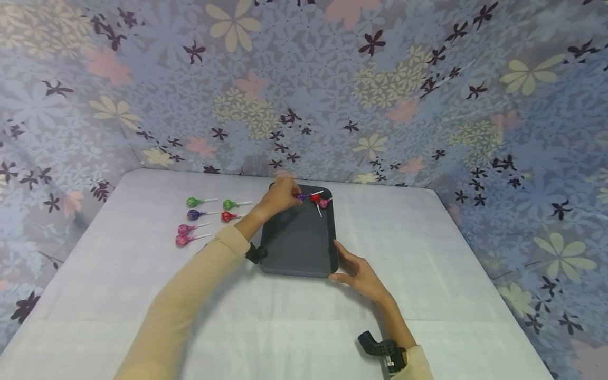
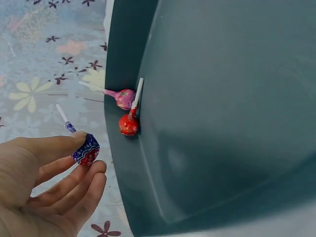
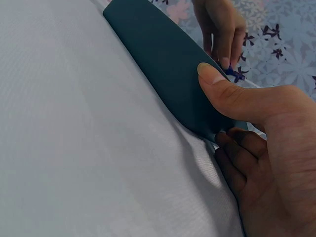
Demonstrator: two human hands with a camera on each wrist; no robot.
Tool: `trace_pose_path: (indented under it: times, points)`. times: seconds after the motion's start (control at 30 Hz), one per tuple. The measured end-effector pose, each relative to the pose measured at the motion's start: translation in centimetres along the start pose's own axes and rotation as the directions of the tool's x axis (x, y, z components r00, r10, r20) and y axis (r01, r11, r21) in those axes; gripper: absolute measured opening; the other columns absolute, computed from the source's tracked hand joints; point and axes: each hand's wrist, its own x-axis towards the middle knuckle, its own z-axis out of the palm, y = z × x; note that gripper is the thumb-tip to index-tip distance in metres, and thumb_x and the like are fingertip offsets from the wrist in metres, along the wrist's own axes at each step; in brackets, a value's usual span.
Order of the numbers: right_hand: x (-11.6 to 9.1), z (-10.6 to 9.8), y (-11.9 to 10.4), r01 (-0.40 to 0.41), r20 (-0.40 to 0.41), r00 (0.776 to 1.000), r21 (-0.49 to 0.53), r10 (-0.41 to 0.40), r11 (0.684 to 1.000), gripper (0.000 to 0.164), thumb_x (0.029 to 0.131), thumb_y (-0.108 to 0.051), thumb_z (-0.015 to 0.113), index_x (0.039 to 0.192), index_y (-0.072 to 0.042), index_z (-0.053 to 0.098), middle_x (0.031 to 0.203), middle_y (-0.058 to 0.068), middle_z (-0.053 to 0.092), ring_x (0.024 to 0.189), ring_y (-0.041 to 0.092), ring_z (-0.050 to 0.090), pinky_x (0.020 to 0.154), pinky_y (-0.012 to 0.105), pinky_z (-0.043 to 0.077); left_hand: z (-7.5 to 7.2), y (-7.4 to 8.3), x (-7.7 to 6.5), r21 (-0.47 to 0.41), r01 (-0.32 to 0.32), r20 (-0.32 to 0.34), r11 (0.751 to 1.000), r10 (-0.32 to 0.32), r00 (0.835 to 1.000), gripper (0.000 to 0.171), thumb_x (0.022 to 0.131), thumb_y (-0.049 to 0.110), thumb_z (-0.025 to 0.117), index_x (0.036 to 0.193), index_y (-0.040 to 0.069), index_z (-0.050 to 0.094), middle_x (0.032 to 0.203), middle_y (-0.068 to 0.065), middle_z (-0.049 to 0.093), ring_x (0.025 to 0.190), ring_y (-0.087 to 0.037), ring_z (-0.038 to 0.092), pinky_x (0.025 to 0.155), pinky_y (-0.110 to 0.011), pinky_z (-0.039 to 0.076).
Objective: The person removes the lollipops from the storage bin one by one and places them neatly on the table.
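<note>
Over the far end of a dark grey tray [image 1: 299, 237], my left hand [image 1: 280, 198] pinches a purple lollipop [image 2: 86, 149] by its wrapped head between thumb and fingers. Its white stick points away from the palm. Inside the tray, at the far right corner, lie a red lollipop [image 2: 129, 124] and a pink lollipop [image 2: 125, 98], one against the other. My right hand [image 1: 363, 277] grips the tray's near right corner. In the right wrist view its thumb lies on the tray's outer wall [image 3: 163, 69], with the fingers curled at the corner.
Left of the tray, more lollipops lie on the white-covered table [image 1: 389, 306]: two green lollipops [image 1: 191, 202], a purple one [image 1: 193, 215], a red one [image 1: 227, 216] and two pink ones [image 1: 182, 240]. A flower-patterned cloth [image 1: 313, 105] rises behind the table.
</note>
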Motion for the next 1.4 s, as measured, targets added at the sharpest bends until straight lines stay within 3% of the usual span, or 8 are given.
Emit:
trace_pose_path:
  times: [0.13, 0.23, 0.63, 0.9, 1.07, 1.4]
  points:
    - [-0.1, 0.0, 0.1, 0.009, 0.003, 1.000, 0.010, -0.009, 1.000, 0.086, 0.084, -0.020, 0.077, 0.154, -0.011, 0.028, 0.161, 0.009, 0.024, 0.146, 0.031, 0.027, 0.110, 0.012, 0.027, -0.4, 0.0, -0.9, 0.021, -0.044, -0.002, 0.999, 0.044, 0.999, 0.030, 0.086, 0.011, 0.075, 0.111, -0.005, 0.071, 0.114, -0.017, 0.071, 0.112, -0.029, 0.065, 0.099, -0.038, 0.051]
    - [-0.2, 0.1, 0.1, 0.009, 0.002, 1.000, 0.021, -0.009, 1.000, 0.087, 0.084, -0.020, 0.077, 0.154, -0.011, 0.028, 0.161, 0.008, 0.024, 0.146, 0.031, 0.027, 0.107, 0.008, 0.027, -0.7, -0.1, -1.7, 0.031, -0.053, -0.001, 0.998, 0.053, 0.999, 0.031, 0.086, 0.011, 0.074, 0.113, -0.004, 0.070, 0.115, -0.017, 0.071, 0.111, -0.029, 0.066, 0.097, -0.038, 0.052]
    - [-0.1, 0.3, 0.5, 0.035, 0.014, 0.999, 0.048, -0.035, 0.998, 0.087, 0.083, -0.016, 0.077, 0.154, -0.010, 0.028, 0.161, 0.010, 0.023, 0.146, 0.033, 0.027, 0.107, 0.009, 0.028, -2.2, -1.0, -5.5, 0.039, -0.057, -0.044, 0.998, 0.058, 0.997, 0.027, 0.086, 0.007, 0.073, 0.111, -0.003, 0.072, 0.110, -0.017, 0.071, 0.094, -0.027, 0.071, 0.079, -0.035, 0.059]
    - [-0.2, -0.3, 0.1, 0.028, 0.008, 1.000, 0.040, -0.028, 0.999, 0.088, 0.082, -0.016, 0.078, 0.154, -0.009, 0.028, 0.160, 0.012, 0.024, 0.145, 0.034, 0.029, 0.107, 0.009, 0.028, -3.5, -2.2, -7.7, 0.031, -0.056, -0.041, 0.998, 0.057, 0.997, 0.026, 0.086, 0.004, 0.072, 0.110, -0.004, 0.072, 0.105, -0.017, 0.072, 0.079, -0.021, 0.070, 0.063, -0.028, 0.054]
    - [-0.2, -0.4, 0.1, 0.034, 0.013, 0.999, 0.035, -0.035, 0.999, 0.088, 0.082, -0.015, 0.078, 0.154, -0.008, 0.028, 0.160, 0.013, 0.024, 0.144, 0.035, 0.029, 0.107, 0.008, 0.028, -4.2, -3.4, -9.0, 0.014, -0.018, -0.043, 1.000, 0.018, 0.999, 0.025, 0.087, 0.005, 0.071, 0.111, -0.004, 0.071, 0.101, -0.017, 0.074, 0.081, -0.022, 0.071, 0.065, -0.029, 0.055]
    - [-0.2, -0.3, 0.1, 0.034, 0.022, 0.999, 0.048, -0.035, 0.998, 0.088, 0.083, -0.015, 0.078, 0.154, -0.008, 0.027, 0.160, 0.013, 0.022, 0.145, 0.035, 0.028, 0.107, 0.008, 0.028, -5.6, -5.3, -11.2, 0.079, -0.024, -0.083, 0.997, 0.030, 0.996, 0.023, 0.085, 0.005, 0.072, 0.105, -0.007, 0.072, 0.090, -0.018, 0.075, 0.078, -0.026, 0.072, 0.068, -0.036, 0.056]
